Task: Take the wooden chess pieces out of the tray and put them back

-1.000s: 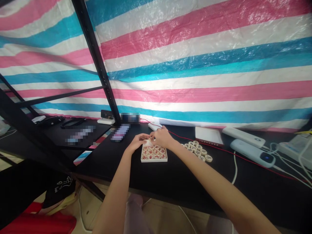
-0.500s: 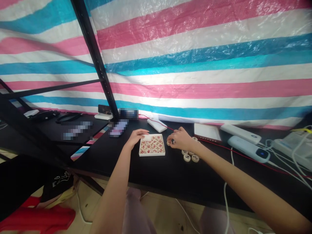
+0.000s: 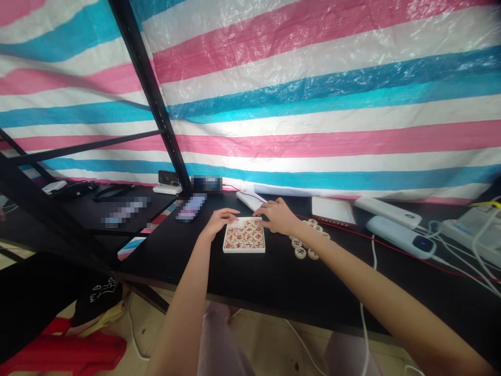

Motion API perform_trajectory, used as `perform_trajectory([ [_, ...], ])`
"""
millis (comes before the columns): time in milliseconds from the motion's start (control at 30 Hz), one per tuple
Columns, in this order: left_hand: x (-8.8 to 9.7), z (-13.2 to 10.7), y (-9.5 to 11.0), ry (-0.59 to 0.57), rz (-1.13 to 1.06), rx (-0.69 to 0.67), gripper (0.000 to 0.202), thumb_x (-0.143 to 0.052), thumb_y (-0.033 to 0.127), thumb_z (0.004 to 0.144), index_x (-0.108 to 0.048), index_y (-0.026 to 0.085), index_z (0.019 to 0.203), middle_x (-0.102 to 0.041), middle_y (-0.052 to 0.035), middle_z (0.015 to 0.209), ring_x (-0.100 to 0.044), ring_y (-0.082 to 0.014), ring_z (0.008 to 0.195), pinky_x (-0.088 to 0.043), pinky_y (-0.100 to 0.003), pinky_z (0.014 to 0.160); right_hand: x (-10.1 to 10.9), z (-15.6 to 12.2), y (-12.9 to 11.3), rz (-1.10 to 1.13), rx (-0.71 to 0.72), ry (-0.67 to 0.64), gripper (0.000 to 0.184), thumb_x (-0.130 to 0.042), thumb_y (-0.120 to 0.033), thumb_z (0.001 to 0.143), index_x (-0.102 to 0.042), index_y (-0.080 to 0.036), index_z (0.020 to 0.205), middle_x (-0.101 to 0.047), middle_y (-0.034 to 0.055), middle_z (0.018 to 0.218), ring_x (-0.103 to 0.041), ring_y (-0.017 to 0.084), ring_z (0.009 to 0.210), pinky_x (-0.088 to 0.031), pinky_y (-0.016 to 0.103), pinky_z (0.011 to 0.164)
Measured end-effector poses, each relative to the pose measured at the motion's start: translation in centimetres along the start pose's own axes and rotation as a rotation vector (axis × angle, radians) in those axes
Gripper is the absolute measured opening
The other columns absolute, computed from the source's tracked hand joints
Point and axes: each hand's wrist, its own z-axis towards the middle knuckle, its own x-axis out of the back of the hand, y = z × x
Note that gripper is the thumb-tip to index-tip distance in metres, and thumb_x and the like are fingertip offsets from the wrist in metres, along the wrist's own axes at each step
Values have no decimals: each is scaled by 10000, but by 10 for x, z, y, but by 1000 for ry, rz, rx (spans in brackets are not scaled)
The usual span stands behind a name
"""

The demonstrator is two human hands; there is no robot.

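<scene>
A shallow white square box [image 3: 243, 250] on the black tabletop holds rows of round Chinese chess pieces [image 3: 248, 237] with red characters. A bare patch shows at its far left. My left hand [image 3: 216, 221] rests at the box's far left corner, fingers stretched out over the rim. My right hand [image 3: 277, 215] is at the far right corner, its fingers spread and the tips at the rim. No piece shows between its fingers, though their undersides are hidden. Loose chess pieces with dark characters [image 3: 300, 253] lie under and beside my right forearm, which covers some of them.
Behind the box lies a white block-shaped device [image 3: 250, 199] with a red cable. To the right are a white tray-like lid [image 3: 333, 211], power banks [image 3: 401, 237] and tangled cables. A phone [image 3: 191, 208] lies left, near a black metal post [image 3: 156, 99]. A red stool [image 3: 70, 355] stands below.
My right hand has moved left from beside the box to its far right corner, and its fingers have spread. My left hand has stayed at the far left corner.
</scene>
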Motion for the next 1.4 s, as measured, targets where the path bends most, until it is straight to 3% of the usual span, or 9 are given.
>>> perform_trajectory([
  [200, 2, -3, -1, -34, -5, -10, 385, -642, 121, 593, -693, 145, 973, -670, -22, 697, -620, -183, 791, -435, -303, 814, -7, 38, -25, -52, 132, -173, 238, -602, -230, 758, -706, -251, 971, -651, 82, 1042, -528, 244, 1006, -290, 347, 805],
  [367, 3, -3, 0, -50, -16, 6, 401, -625, 100, 588, -692, 147, 981, -678, -21, 713, -609, -165, 764, -429, -277, 763, -6, 44, -21, -19, 148, -165, 192, -632, -255, 747, -715, -261, 920, -656, 46, 1003, -537, 217, 990, -320, 304, 771],
  [467, 4, -3, 1, -50, -21, 11, 414, -618, 100, 588, -689, 142, 994, -693, -38, 760, -611, -175, 778, -429, -278, 740, -2, 37, -7, 48, 113, -76, 242, -576, -368, 816, -686, -259, 1002, -648, 40, 1029, -529, 202, 998, -323, 298, 788],
  [567, 4, -2, 1, -54, -35, 9, 414, -614, 98, 585, -688, 136, 991, -705, -59, 809, -618, -193, 819, -433, -288, 747, 2, 22, 12, 154, 34, 10, 269, -554, -444, 827, -688, -257, 966, -646, 34, 1052, -521, 211, 1001, -322, 307, 791],
  [700, 5, -2, 4, -47, -39, 24, 422, -609, 84, 569, -687, 131, 981, -709, -66, 814, -623, -209, 844, -436, -293, 751, 2, -2, 27, 158, 3, -60, 266, -563, -472, 812, -691, -264, 918, -640, 32, 1083, -508, 230, 1018, -311, 329, 782],
  [833, 9, -6, 8, -29, -22, 49, 425, -601, 88, 563, -682, 122, 978, -711, -80, 830, -624, -227, 854, -441, -301, 736, -5, -14, 24, 103, -22, -101, 218, -569, -423, 818, -683, -258, 905, -642, 28, 1066, -504, 221, 1009, -296, 330, 770],
  [1067, 16, -8, 5, -9, -4, 39, 439, -550, 71, 562, -680, 137, 977, -708, -64, 822, -615, -213, 866, -425, -284, 723, -13, -12, 14, 50, -24, -110, 210, -553, -401, 831, -689, -255, 895, -642, 39, 1054, -495, 217, 990, -265, 327, 749],
  [1400, 11, -7, 10, -19, -35, 67, 458, -545, 69, 539, -683, 135, 971, -705, -64, 816, -616, -218, 862, -436, -291, 718, -1, -50, 13, -25, 135, -45, 139, -582, -330, 831, -689, -258, 883, -643, 30, 1054, -502, 197, 920, -226, 344, 719],
])
